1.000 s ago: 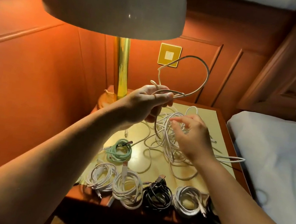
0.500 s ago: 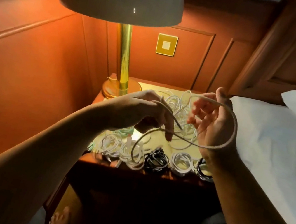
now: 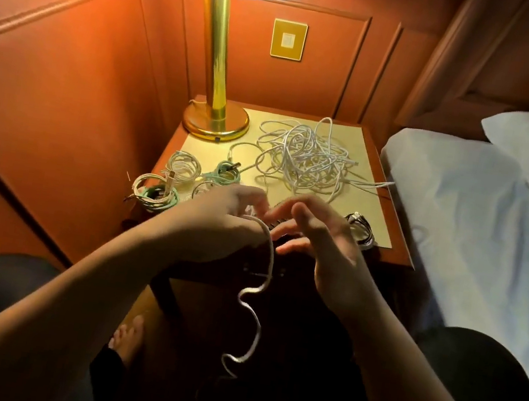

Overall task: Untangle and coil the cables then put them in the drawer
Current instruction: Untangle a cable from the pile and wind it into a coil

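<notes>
Your left hand (image 3: 219,217) pinches a thin white cable (image 3: 259,303) that hangs in loose waves toward six o'clock. Your right hand (image 3: 316,236) is beside it, fingers relaxed and slightly spread. The tangled heap of white cables (image 3: 307,158) lies on the wooden nightstand (image 3: 394,248) at twelve o'clock; coiled white and teal cables (image 3: 169,181) sit at nine o'clock.

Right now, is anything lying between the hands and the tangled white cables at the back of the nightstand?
Nothing visible does. The bare tabletop lies between the left hand, the right hand and the tangled pile; coiled cables sit off to the left.
</notes>
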`<action>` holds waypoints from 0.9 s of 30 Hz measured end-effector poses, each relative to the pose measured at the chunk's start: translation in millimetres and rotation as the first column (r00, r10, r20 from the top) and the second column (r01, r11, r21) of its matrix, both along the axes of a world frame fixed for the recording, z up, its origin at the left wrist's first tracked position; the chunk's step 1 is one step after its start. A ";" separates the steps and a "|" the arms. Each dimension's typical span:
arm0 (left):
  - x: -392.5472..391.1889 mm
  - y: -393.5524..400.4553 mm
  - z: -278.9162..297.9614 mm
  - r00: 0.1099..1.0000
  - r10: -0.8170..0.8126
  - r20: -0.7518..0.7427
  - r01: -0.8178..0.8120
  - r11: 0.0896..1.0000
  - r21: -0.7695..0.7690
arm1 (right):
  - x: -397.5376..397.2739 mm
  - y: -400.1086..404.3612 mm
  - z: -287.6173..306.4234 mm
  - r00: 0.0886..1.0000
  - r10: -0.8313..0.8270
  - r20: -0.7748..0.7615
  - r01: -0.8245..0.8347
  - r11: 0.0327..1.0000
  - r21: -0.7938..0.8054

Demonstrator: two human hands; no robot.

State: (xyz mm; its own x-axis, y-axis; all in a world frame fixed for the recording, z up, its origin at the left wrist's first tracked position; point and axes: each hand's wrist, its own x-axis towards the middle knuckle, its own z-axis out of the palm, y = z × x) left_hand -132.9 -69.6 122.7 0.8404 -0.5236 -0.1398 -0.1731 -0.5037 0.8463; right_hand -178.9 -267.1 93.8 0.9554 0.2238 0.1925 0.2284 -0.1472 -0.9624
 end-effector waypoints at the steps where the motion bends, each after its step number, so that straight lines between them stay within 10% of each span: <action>1: -1.7 0.5 -5.8 0.996 0.082 -0.045 -0.085 0.994 -0.065 | -2.5 2.9 -0.7 0.999 0.012 -0.045 -0.011 1.000 0.027; 6: -3.2 5.3 -19.0 0.913 0.234 -0.333 -0.339 0.889 -0.306 | -2.3 10.9 -7.0 0.977 0.155 -0.146 -0.148 0.987 0.056; 13: -0.2 22.4 -17.0 0.853 -0.253 -0.457 -0.040 0.841 -0.540 | 20.8 8.4 -15.2 0.983 0.119 -0.137 -0.092 0.978 0.186; 20: -8.1 4.6 -29.8 0.815 -0.385 -0.433 -0.027 0.722 -0.692 | 31.1 26.3 -33.5 0.989 0.057 -0.138 -0.023 0.972 0.236; 24: -12.7 -5.7 -38.4 0.667 -0.504 -0.549 -0.241 0.552 -0.799 | 27.3 41.1 -48.7 0.963 0.149 -0.225 -0.084 0.958 0.274; 27: -10.6 -1.5 -38.8 0.584 -0.580 -0.568 -0.409 0.394 -0.823 | 26.8 45.2 -63.9 0.985 0.096 -0.141 -0.096 0.995 0.010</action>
